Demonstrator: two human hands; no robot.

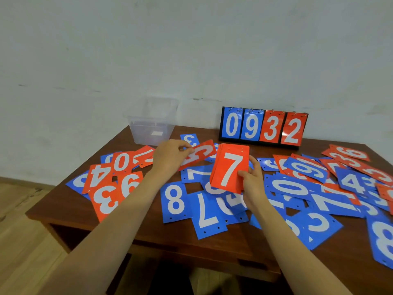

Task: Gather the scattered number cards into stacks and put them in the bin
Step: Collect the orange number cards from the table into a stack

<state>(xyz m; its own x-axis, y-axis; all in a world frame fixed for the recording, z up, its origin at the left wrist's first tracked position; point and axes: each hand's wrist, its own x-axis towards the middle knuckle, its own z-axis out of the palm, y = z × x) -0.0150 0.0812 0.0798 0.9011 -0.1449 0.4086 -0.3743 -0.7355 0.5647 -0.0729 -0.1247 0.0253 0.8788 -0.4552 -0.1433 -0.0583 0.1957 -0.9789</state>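
My right hand [253,179] grips a small stack of red cards [230,170] with a white 7 on top, held upright above the table's middle. Just left of it, my left hand [170,156] pinches a single red card [198,154] by its left end, lifted off the table and tilted. Red and blue number cards [176,201] lie scattered over the wooden table [70,209]. A clear plastic bin [153,126] stands at the table's far left corner, beyond my left hand.
A black flip scoreboard [263,128] reading 0932 stands at the table's far edge against the wall. The densest pile of cards [331,188] covers the right half. Wooden floor [23,241] lies to the left of the table.
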